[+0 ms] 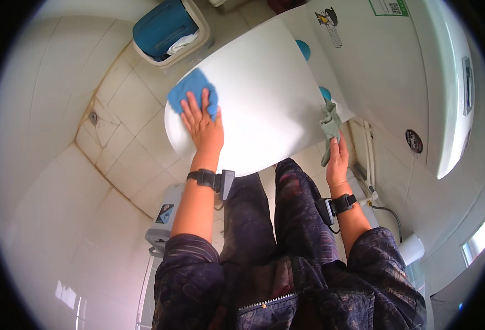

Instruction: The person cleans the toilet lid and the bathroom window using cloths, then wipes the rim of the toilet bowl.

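My left hand lies flat with its fingers stretched out, pressing a blue cloth onto the white toilet lid near its rounded front edge. The lid is down, and what lies under it is hidden. At the lid's right rear corner, my right hand is closed around a crumpled grey-green cloth, part of which hangs below the fingers. Two blue round hinge pieces, a farther one and a nearer one, show at the back of the lid.
A white cistern stands to the right, behind the lid. Beyond the lid is a bin with a blue swing top. On the tiled floor are a drain and a grey container. Pipes run along the right wall.
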`<state>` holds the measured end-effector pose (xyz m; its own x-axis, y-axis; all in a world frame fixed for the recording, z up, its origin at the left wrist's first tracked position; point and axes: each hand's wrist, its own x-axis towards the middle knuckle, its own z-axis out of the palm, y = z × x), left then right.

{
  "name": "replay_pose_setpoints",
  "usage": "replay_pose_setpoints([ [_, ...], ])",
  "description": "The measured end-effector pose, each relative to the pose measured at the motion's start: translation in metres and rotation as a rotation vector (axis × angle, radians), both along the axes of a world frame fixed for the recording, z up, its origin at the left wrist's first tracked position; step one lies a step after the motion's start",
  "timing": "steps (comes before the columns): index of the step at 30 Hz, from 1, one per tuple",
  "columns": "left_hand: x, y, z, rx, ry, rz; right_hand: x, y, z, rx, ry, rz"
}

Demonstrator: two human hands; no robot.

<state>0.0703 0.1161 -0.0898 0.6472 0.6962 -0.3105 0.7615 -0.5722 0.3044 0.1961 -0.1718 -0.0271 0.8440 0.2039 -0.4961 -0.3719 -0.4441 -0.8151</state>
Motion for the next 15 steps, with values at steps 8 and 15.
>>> replay_pose_setpoints([
  [8,-0.075,-0.026,0.001,-0.051,0.0,0.453,0.002,-0.003,0.0,-0.015,-0.001,0.06],
  [15,-0.063,-0.086,-0.013,-0.031,0.004,0.662,0.005,-0.002,0.005,0.01,-0.008,0.073],
])
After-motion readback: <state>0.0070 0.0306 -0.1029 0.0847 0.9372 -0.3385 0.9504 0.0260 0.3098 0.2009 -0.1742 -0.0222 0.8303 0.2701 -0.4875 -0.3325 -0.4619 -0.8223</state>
